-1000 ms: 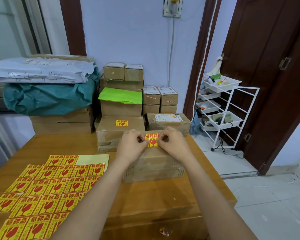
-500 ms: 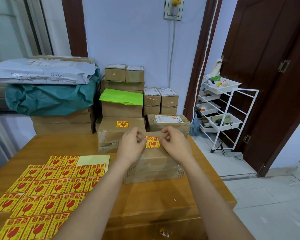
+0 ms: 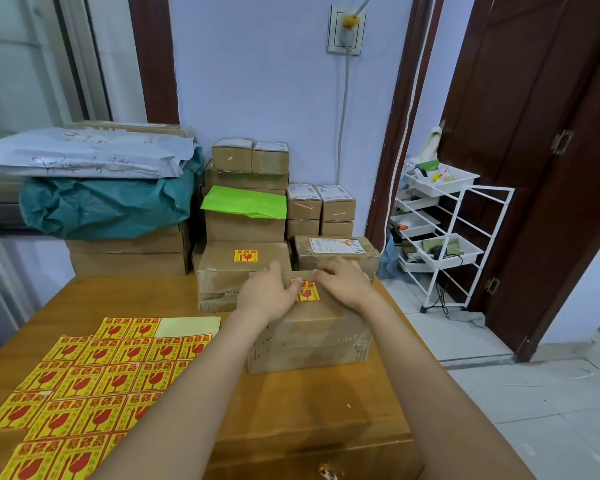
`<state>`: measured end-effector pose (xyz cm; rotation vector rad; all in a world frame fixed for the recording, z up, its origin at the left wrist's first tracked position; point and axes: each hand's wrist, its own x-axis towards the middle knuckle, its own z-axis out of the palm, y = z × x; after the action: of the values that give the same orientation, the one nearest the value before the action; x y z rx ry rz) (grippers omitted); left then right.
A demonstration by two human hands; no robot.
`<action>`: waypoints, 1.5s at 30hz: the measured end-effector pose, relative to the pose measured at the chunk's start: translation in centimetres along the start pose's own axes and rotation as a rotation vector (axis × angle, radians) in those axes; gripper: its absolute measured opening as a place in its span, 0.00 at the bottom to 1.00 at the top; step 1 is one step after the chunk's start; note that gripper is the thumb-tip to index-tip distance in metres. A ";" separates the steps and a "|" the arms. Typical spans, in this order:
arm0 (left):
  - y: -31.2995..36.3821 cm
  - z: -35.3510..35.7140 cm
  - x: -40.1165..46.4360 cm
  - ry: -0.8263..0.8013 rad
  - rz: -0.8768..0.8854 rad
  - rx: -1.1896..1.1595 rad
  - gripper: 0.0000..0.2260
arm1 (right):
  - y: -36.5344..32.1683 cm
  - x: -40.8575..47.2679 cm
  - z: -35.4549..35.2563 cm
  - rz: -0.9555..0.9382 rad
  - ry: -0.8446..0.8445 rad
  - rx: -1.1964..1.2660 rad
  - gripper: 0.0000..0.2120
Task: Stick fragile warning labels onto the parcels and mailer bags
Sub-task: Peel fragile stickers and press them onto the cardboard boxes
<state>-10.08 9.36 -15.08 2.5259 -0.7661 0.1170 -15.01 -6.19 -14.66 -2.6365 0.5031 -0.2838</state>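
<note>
Fig.: label application, head view, near to far. Near-left corner of table: label sheets, yellow w/ red glass symbol; thin, limp paper w/ adhesive back, prob. best peeled from a corner & held by the edges so it does not curl or stick to itself. Centre of table, toward far-right edge: parcel, taped brown cardboard, stiff, flat top; weight cannot be told, but top looks firm enough to press on. Fragile label lies on parcel top, between both hands. Left hand: fingers extended & slightly apart, flat on parcel top, thumb on label's left edge. Right hand: fingers roughly straight, spread, resting on top beside label's right edge; neither hand grips anything. Judged step: smoothing label down. Far edge: labelled parcel, then stacked boxes & mailer bags.
</note>
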 end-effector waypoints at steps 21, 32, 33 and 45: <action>0.4 1.0 0.9 0.106 0.018 0.088 0.20 | -0.1 -0.3 1.0 -0.073 0.069 -0.197 0.27; 0.4 1.0 0.9 0.125 -0.013 0.064 0.13 | 0.1 -0.2 1.0 -0.085 0.080 -0.147 0.19; 0.4 1.0 0.9 0.132 -0.019 0.058 0.13 | 0.2 -0.2 1.0 -0.088 0.088 -0.139 0.18; -0.1 0.8 0.9 0.003 0.029 0.057 0.27 | 0.0 -0.6 0.9 -0.100 0.074 -0.153 0.25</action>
<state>-9.34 8.56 -15.65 2.5682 -0.8087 0.1544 -15.31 -5.56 -15.52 -2.8137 0.4335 -0.3889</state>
